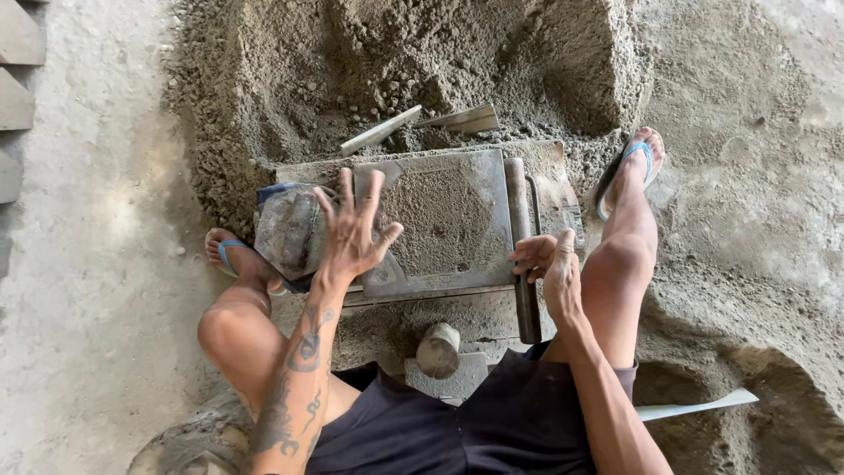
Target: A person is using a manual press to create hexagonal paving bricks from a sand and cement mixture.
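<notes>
Mould (sand-filled) | sand heap behind | bar right

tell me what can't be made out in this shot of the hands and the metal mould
Head view only:
- Left hand: blurred, so contact with the sand-filled metal mould is unclear.
- Right hand: fingers curl by the dark bar; whether they grip it is unclear.
- Grey lump: partly hidden by the left hand.
- White strip: its near end hidden behind the right arm.

Outdoor block-making yard: sand-cement heap, metal mould, bare concrete floor.
</notes>
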